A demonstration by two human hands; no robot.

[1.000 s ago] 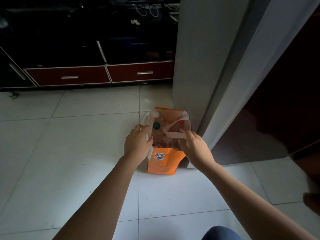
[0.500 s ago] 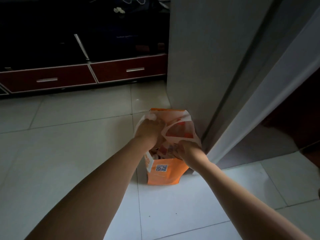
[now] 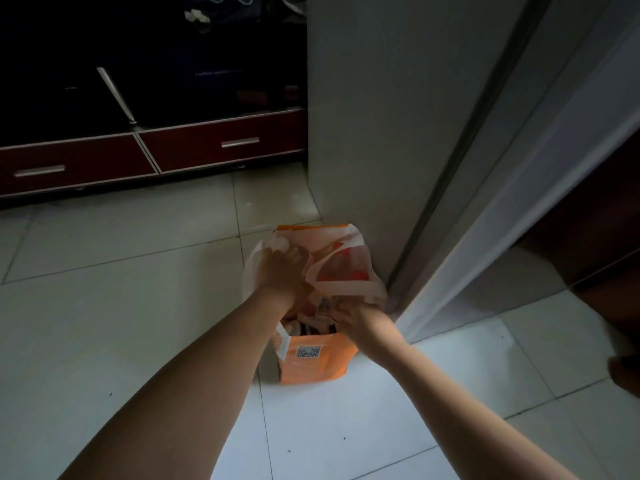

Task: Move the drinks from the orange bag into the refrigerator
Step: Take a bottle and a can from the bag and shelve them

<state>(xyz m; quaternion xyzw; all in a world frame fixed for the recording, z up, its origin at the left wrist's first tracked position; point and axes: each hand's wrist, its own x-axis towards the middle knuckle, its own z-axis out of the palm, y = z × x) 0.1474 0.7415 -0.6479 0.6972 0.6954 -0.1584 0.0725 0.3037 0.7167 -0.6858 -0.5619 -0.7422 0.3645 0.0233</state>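
The orange bag (image 3: 318, 367) stands on the floor tiles against the grey refrigerator (image 3: 381, 133), its mouth open and its white handles (image 3: 341, 289) flopped over. My left hand (image 3: 280, 271) reaches down into the bag's left side. Its fingers curl over something inside, where a green-capped drink bottle showed earlier; the bottle is now hidden under the hand. My right hand (image 3: 356, 318) pinches the bag's near right rim by a handle. More packaged contents (image 3: 317, 317) show dimly between my hands.
The refrigerator door (image 3: 519, 202) stands ajar on the right, running diagonally towards the bag. A dark cabinet with two red drawers (image 3: 221, 143) lines the back wall. Pale floor tiles (image 3: 121, 306) spread out to the left and in front.
My left hand moved from the bag's left rim into the bag, covering the green-capped bottle. My right hand shifted lower along the near right rim. The camera came closer.
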